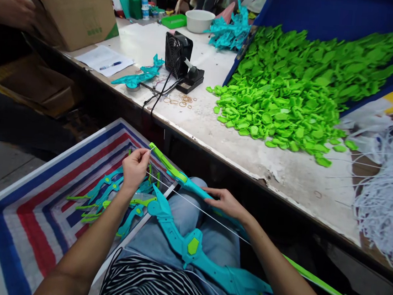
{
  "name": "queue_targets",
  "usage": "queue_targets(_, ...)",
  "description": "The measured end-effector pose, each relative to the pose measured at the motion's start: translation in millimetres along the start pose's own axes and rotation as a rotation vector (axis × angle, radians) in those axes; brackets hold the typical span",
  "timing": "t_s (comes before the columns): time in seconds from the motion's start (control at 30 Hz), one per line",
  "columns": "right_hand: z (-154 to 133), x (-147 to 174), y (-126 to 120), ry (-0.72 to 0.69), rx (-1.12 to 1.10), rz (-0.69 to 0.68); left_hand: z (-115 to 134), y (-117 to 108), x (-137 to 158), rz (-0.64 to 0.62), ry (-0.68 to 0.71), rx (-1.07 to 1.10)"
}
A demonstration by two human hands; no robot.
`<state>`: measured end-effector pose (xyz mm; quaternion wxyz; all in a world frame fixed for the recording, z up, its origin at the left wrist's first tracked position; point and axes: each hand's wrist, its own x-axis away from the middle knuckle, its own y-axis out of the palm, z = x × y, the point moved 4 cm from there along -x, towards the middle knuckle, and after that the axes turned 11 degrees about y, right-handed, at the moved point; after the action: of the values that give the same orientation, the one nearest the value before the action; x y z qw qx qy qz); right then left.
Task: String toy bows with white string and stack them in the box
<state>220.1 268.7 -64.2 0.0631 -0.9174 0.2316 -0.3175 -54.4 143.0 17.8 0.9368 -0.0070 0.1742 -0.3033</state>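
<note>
A teal toy bow (196, 189) with bright green limbs lies slantwise over my lap, its far limb tip pointing up and left. My right hand (228, 203) grips its teal middle, the thumb and fingers closed around it. At the green tip, my left hand (135, 165) pinches the white string (185, 198), which runs back down beside the bow to the right. A second teal bow (171, 232) with a green hexagon in its centre rests across my thighs, nearer to me. My right forearm covers part of the held bow.
To the left, a white-framed bin lined with striped cloth (35, 207) holds several bows. On the table (237, 155) are a heap of green parts (291, 91), white strings (385, 196), a small fan (178, 54), rubber bands and a cardboard box (81, 9). Another person's hand (11, 5) is beside the box.
</note>
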Motion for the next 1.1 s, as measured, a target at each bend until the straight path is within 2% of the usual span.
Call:
queue_targets(0.2,1.4,2.0,1.7,-0.008,0.082,0.043,2.6,7.7,-2.5,-0.071,-0.019,0.054)
queue_targets(0.37,5.9,6.1,5.1,-0.031,0.158,0.095,-2.9,8.2,-10.4,-0.154,-0.154,0.317)
queue_targets(0.5,2.4,13.2,6.4,-0.075,0.311,0.172,-3.8,4.7,-9.8,-0.283,-0.236,0.396)
queue_targets(0.6,-29.4,15.0,10.2,-0.229,0.516,0.34,-3.5,-0.3,-4.4,-0.286,-0.257,0.41)
queue_targets(0.7,-87.4,3.6,25.0,-0.472,0.538,0.478,-0.9,-2.2,2.4,-0.289,-0.259,0.421)
queue_targets(0.77,-128.1,-12.8,39.0,-0.607,0.486,0.482,1.8,-2.3,6.2,-0.293,-0.259,0.433)
queue_targets(0.87,-173.6,-40.5,56.1,-0.704,0.418,0.408,4.8,-2.8,10.2,-0.298,-0.268,0.437)
queue_targets(0.97,-194.3,-54.1,64.2,-0.749,0.384,0.341,5.2,-5.3,12.1,-0.296,-0.283,0.433)
queue_targets(1.1,-197.9,-48.1,74.3,-0.827,0.494,0.369,0.2,-9.3,14.0,-0.333,-0.309,0.354)
